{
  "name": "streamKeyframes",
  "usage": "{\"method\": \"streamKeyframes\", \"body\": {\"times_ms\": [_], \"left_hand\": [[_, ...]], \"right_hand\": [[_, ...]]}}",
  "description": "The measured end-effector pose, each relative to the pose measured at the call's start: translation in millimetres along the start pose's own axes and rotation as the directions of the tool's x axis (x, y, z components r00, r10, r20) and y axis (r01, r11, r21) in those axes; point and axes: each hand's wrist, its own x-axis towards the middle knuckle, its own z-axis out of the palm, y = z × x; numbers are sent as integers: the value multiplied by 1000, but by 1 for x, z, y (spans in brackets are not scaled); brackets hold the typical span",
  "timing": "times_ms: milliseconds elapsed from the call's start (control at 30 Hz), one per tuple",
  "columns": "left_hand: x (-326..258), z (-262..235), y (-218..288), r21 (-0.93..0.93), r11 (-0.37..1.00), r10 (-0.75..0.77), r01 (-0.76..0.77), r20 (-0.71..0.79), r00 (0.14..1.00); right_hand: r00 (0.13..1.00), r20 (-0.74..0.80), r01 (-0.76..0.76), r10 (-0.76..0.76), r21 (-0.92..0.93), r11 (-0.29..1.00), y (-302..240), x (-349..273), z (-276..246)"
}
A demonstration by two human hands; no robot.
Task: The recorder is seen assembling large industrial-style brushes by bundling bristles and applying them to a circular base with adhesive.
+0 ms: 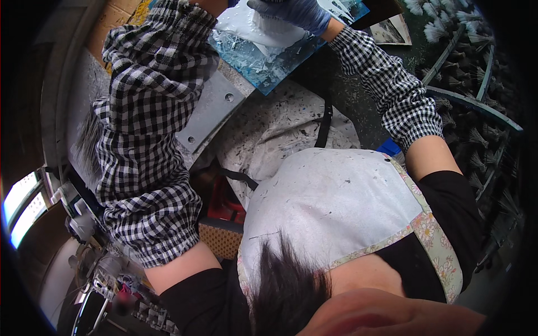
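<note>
My right hand [305,15], in a thin blue-violet glove, is at the top edge, its fingers closed round a dark-topped, brush-like thing [265,23] with a pale, ridged lower part. That lower part rests in thick white paste [238,22] spread over a blue, see-through sheet [273,73]. Only the wrist of my left hand [216,5] and a sliver of glove show, beside the sheet's left side; its fingers are cut off by the frame. Checked black-and-white sleeves cover both forearms.
A grey metal plate [210,109] with holes lies below the sheet's left corner. A paint-flecked cloth [280,123] covers my lap. Racks of pale bristle tufts [473,120] stand at the right. A small picture card [392,31] lies past the sheet.
</note>
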Motion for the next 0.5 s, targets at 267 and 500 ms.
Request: {"method": "streamKeyframes", "body": {"times_ms": [267,500], "left_hand": [[5,-15,0,-6,999,-49,51,184,982],[-60,22,6,-554,779,-232,-292,-688,687]], "right_hand": [[989,-1,143,-147,-224,964,10,-1,-6],[875,240,474,-420,-603,641,-1,-10,20]]}}
